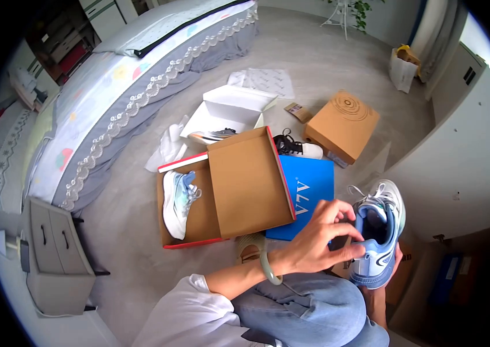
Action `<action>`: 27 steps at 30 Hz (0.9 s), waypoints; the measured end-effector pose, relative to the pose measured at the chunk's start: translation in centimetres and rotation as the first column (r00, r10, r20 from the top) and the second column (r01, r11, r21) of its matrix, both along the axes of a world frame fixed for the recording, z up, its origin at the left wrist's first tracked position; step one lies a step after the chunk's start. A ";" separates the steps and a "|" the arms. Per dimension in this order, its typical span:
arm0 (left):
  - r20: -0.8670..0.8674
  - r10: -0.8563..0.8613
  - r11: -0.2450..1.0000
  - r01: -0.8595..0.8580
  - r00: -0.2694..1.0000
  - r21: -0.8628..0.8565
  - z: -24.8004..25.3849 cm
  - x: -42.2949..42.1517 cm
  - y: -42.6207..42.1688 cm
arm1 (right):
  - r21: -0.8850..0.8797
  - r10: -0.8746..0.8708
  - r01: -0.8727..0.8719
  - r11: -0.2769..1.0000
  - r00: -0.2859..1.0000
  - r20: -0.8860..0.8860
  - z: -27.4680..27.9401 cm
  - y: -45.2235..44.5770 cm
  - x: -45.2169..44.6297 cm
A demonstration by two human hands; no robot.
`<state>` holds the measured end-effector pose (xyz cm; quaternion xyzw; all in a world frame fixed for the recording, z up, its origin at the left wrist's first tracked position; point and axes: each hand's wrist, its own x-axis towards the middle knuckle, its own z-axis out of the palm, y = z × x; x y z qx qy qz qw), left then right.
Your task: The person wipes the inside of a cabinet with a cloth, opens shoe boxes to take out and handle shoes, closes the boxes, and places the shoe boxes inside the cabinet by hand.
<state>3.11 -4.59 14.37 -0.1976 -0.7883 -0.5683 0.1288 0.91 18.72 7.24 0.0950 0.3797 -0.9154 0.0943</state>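
A white and light-blue sneaker [379,254] is at the right, its opening facing up and its heel toward me. My right hand [396,267] holds it from below and the right side, mostly hidden behind the shoe. My left hand [329,237], with a pale bangle on the wrist, has its thumb and index finger at the padded heel collar, seemingly pinching its edge. A matching sneaker [176,202] lies on its side in an open red-edged shoebox [250,185] on the floor. Beside that box is a blue shoebox [314,179].
Behind sit an open white shoebox [227,113] with a grey shoe [213,136], a black-and-white shoe [297,144] and a brown carton [343,124]. A bed [112,115] and nightstand [57,254] stand left, a white cabinet [459,156] right.
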 end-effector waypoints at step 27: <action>0.333 0.314 0.663 -0.456 0.889 0.593 -5.0 13.4 -18.1 | 0.659 0.483 -0.227 0.717 0.843 -0.235 3.4 -2.4 0.8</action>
